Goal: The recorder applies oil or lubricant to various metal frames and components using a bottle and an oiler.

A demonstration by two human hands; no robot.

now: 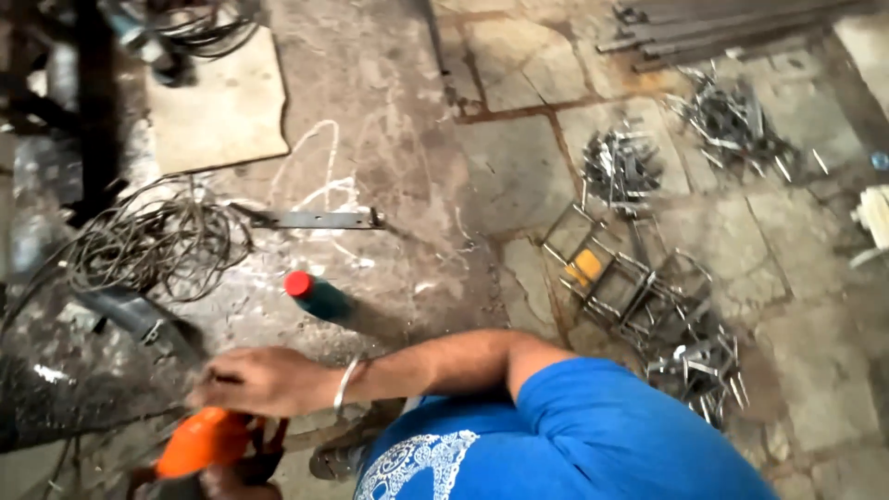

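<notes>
Hands (245, 407) grip orange power tool (199, 443).

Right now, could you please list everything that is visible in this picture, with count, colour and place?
orange power tool: one, orange, bottom left, under the hands
bottle with red cap: one, dark green, lying on the floor at centre left
flat metal bar: one, dark grey, on the floor above the bottle
coil of wire: one, grey, left
flat board: one, pale beige, top left
piles of small metal pieces: several, grey, right side
long metal bars: a bundle, dark, top right
stone floor: grey slabs
right hand: on top of the tool, metal bangle at the wrist
left hand: bottom edge, mostly hidden below the tool
</notes>
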